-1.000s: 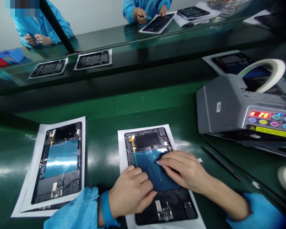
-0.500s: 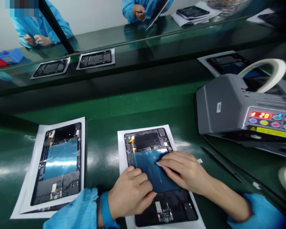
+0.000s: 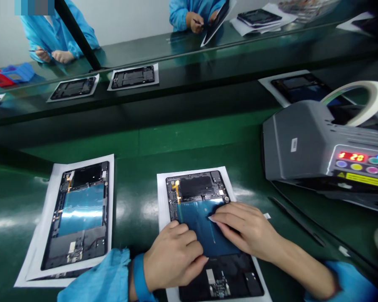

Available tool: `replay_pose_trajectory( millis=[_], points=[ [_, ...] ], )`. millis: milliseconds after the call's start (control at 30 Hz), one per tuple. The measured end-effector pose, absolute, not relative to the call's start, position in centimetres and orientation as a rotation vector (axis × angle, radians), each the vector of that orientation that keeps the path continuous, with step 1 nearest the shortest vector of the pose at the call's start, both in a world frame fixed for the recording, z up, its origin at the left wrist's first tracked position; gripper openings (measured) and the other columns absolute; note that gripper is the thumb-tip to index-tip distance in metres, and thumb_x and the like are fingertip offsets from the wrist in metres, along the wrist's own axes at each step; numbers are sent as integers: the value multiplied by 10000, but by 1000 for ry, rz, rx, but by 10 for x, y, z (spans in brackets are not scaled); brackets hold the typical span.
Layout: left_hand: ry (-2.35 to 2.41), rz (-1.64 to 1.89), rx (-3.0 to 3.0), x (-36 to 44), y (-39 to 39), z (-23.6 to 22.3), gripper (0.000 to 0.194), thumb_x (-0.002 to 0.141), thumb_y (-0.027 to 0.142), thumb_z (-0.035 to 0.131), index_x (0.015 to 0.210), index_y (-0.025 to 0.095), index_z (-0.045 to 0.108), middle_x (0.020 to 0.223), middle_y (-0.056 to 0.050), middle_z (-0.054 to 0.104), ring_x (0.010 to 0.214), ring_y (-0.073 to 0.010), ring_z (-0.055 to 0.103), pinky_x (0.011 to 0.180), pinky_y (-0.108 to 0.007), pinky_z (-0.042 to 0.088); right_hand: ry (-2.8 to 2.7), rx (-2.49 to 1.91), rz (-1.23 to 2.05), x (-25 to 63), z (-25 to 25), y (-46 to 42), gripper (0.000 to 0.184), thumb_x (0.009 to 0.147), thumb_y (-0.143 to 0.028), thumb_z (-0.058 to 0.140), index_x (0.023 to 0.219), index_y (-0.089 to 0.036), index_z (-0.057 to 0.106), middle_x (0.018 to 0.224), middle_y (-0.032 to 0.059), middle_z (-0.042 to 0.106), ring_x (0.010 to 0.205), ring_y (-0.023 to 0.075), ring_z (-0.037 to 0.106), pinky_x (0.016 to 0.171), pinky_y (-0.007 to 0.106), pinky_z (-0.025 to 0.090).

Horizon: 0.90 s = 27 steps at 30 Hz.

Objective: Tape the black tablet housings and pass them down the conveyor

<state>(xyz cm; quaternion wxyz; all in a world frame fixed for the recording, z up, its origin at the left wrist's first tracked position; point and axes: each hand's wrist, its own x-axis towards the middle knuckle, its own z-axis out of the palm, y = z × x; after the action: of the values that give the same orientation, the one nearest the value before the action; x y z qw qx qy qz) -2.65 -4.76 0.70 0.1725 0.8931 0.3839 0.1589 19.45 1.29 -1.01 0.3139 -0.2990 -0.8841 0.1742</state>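
An opened tablet lies on a white sheet in front of me, a blue film-covered panel across its middle and a circuit board at the near end. My left hand rests over the tablet's left side, fingers curled in; the underside of the fingers is hidden. From the right, my right hand pinches a small white piece between thumb and fingertips, against the blue panel. Whether that piece is stuck down cannot be seen.
Another opened tablet lies on paper at left, atop a further one. A grey tape dispenser stands at right, with a black pry tool in front. Tablets lie on the far shelf. Two co-workers in blue sleeves sit beyond.
My view has shifted slightly. Both hands keep nearly the same place on the tablet. Beyond the shelf, a co-worker's tilted tablet has moved, and the dispenser's display reads differently.
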Motion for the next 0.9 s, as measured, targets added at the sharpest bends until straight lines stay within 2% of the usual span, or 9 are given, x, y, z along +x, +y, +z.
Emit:
replay_pose_trajectory(
  millis=[900],
  points=[
    [1086, 480, 2512, -27, -47, 9, 211, 883, 293, 525, 700, 187, 533, 669, 10, 527, 655, -150, 425, 635, -316, 282, -2337, -757, 478, 195, -11, 13, 157, 892, -118, 507, 979, -177, 623, 852, 29, 675, 760, 141, 628, 673, 288, 513]
  ],
)
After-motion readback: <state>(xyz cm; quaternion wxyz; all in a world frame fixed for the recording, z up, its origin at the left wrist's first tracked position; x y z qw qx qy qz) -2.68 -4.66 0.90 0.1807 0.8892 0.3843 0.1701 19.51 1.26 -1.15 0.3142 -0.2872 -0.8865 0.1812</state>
